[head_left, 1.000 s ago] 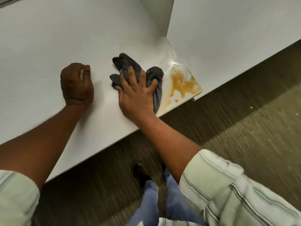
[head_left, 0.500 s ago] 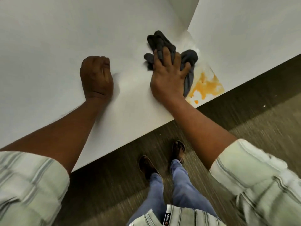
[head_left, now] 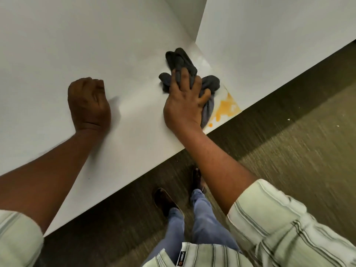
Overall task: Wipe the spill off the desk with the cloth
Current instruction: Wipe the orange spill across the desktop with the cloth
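Observation:
A crumpled dark grey cloth [head_left: 180,59] lies on the white desk [head_left: 96,45] near its right corner. My right hand [head_left: 184,101] presses down on the cloth with fingers spread over it. An orange spill [head_left: 226,107] stains the desk corner just right of the cloth, and the cloth's lower fold touches its left edge. A small orange drop [head_left: 210,124] sits near the front edge. My left hand [head_left: 88,105] rests as a closed fist on the desk, well left of the cloth, holding nothing.
A white partition panel [head_left: 269,35] rises at the desk's right end, right behind the spill. The desk's front edge runs diagonally above a dark carpet floor [head_left: 289,151]. My legs and shoes [head_left: 165,201] stand on the floor below the edge.
My right hand has slid the cloth toward the spill, now covering its left part; less orange shows than a second ago. The camera view shifted. My left fist stays planted.

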Tool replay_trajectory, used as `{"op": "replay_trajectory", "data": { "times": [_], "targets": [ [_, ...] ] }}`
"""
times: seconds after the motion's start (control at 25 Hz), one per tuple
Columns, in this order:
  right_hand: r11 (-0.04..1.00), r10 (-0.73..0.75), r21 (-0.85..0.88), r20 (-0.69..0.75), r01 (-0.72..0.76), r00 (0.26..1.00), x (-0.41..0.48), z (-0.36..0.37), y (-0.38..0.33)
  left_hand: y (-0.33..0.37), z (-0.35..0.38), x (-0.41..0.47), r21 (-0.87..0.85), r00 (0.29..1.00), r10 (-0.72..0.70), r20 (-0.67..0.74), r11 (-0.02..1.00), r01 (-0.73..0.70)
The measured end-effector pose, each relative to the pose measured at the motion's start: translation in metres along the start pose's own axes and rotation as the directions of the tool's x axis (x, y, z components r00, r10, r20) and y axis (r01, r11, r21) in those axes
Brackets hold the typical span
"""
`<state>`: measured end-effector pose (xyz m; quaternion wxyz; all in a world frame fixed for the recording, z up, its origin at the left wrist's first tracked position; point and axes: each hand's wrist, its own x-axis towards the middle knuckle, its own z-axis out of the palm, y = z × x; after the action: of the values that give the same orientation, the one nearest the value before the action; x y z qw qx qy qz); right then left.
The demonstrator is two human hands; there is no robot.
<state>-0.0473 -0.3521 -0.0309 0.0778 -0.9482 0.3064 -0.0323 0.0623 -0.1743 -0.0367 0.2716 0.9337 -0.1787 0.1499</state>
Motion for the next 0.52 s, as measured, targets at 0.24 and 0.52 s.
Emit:
{"op": "replay_trajectory", "data": {
  "times": [0.24, 0.52],
  "targets": [
    [0.988, 0.154, -0.02, -0.037, -0.155, 0.987, 0.043, -0.005, 0.032, -0.017, 0.009, 0.003, -0.03, 0.999, -0.033, 0.027, 0.999, 0.034],
    [0.968, 0.189, -0.151, -0.077, -0.199, 0.979, -0.027, -0.001, 0.023, -0.009, 0.004, 0.002, 0.031, 1.0, -0.003, 0.025, 1.0, 0.002]
  ]
}}
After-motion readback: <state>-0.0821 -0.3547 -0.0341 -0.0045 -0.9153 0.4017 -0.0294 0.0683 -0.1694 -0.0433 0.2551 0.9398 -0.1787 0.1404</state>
